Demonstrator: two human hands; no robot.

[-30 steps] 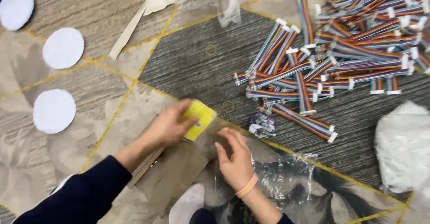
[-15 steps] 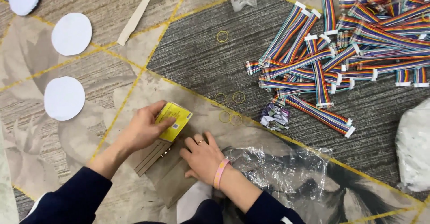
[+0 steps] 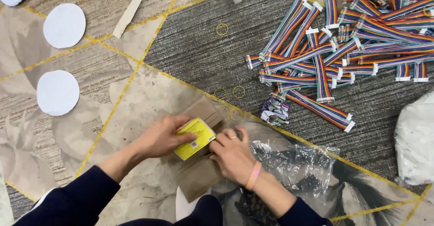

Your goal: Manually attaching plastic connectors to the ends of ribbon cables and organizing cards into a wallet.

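You are kneeling over patterned carpet, your left hand (image 3: 160, 138) gripping a small yellow box (image 3: 195, 138) by its long edges, and your right hand (image 3: 233, 153) resting fingertips against the box's end, not closed around anything. The box is lying atop a brown paper envelope (image 3: 199, 174) just in front of you. It is probably light and stiff, so its edges are offering the safest hold; the paper under it is looking thin and easily creased. A crinkled clear plastic bag (image 3: 294, 171) is sitting beside your right wrist, its contents hard to make out. Rainbow ribbon cables (image 3: 325, 58) are running past the frame's edge.
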